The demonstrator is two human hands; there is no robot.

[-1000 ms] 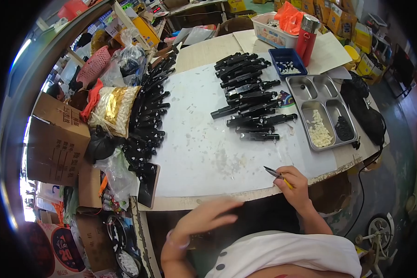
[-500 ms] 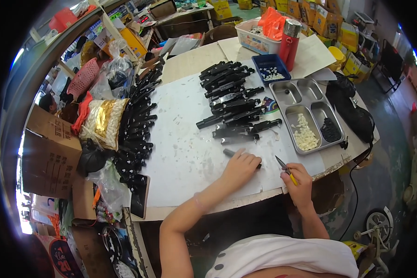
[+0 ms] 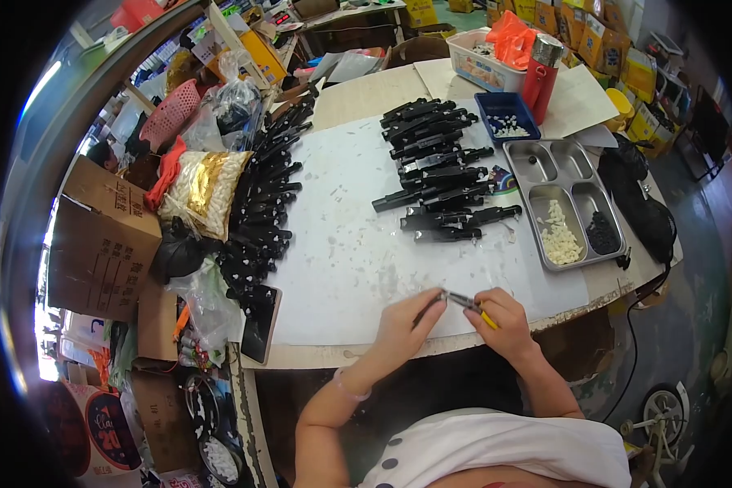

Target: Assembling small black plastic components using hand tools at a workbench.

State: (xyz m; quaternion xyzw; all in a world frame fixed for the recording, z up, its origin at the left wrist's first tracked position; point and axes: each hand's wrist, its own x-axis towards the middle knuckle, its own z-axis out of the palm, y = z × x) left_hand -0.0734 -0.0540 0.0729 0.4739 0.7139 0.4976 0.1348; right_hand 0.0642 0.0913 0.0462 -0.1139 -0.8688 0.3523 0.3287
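Holding a slim dark part [image 3: 428, 309] in a pinching left grip [image 3: 403, 327], near the close edge of the white-covered surface [image 3: 342, 276]; clasping yellow-handled pliers [image 3: 464, 301] in a curled right grip [image 3: 504, 321], with tips by the part, contact unclear. Seemingly midway through this one piece; with pale bits [image 3: 561, 241] left in the steel tray [image 3: 564, 181] at right; unable to tell done from undone between the row of black parts [image 3: 260, 213] at left and the black cluster [image 3: 439, 177] farther off.
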